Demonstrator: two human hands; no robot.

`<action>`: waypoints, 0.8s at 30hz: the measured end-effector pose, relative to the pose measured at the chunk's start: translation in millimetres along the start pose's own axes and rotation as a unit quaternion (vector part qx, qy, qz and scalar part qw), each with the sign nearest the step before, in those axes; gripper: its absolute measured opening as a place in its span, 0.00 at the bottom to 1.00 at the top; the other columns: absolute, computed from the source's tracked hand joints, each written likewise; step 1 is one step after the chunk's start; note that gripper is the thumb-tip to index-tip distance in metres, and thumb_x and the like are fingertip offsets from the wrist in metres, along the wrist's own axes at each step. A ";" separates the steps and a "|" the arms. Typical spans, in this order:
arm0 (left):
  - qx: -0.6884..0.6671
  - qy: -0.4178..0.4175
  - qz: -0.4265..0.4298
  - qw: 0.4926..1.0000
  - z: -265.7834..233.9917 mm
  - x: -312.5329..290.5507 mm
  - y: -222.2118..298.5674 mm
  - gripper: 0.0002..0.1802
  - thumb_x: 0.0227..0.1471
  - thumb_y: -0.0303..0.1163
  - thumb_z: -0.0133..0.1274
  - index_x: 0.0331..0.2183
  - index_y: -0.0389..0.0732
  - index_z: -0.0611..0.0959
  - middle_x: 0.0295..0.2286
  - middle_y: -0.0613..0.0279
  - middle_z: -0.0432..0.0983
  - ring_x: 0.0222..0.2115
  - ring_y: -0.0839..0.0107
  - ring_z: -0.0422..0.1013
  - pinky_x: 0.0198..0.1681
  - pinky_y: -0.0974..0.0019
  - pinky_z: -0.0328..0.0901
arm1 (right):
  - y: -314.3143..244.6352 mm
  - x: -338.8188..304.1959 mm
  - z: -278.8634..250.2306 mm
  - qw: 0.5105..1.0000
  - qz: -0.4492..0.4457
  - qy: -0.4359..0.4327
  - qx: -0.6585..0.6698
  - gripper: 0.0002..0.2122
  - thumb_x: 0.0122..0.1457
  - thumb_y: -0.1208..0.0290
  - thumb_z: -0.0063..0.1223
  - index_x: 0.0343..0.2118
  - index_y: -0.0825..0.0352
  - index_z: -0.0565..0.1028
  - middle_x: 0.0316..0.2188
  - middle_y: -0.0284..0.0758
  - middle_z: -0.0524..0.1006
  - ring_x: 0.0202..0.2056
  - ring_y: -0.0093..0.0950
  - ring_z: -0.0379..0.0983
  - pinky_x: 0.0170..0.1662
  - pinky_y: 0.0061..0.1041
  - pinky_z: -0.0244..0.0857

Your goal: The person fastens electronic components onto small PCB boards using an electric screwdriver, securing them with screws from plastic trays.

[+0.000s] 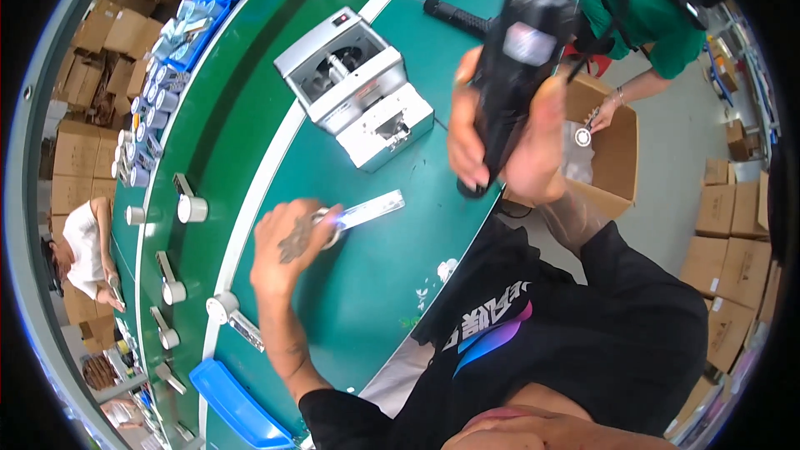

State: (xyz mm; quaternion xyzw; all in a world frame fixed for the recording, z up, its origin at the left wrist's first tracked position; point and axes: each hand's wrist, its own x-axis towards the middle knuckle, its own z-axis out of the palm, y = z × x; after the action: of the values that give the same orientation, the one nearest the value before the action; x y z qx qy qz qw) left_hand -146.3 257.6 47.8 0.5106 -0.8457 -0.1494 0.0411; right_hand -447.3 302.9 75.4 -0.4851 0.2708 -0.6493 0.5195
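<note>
My left hand (287,242) is closed around the round end of a white cup-like part, whose flat pale handle (372,209) sticks out to the right over the green bench. The fingers cover most of the round end. A light glint shows beside my thumb. Raised high over the bench edge, my right hand (521,137) grips a black corded power tool (527,42). Motion smears its upper body, so I cannot tell its exact kind. Its narrow end points down to the left, and the tool is apart from the white part.
A silver box machine (342,71) with an open top stands mid-bench, and a black tool (457,17) lies behind it. White handled cups (192,208) line the green belt at left. A blue tray (237,404) sits near-left. A co-worker (642,17) reaches into a cardboard box (621,162).
</note>
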 end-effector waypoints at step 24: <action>0.058 0.009 0.171 0.984 33.4 5.1 55.2 0.11 0.55 0.34 0.60 0.37 0.38 0.85 0.34 0.56 0.82 0.44 0.60 0.76 0.58 0.51 0.64 | 44.9 60.9 29.6 0.990 -0.077 -0.083 -0.080 0.42 0.62 0.31 0.42 0.52 0.78 0.64 0.19 0.34 0.71 0.15 0.17 0.64 0.18 0.18 0.60</action>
State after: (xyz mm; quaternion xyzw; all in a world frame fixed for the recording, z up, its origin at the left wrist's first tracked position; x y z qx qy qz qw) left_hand -203.2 284.2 31.8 0.3615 -0.9273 -0.0866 0.0440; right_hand -401.2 236.2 69.5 -0.5965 0.2393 -0.6212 0.4483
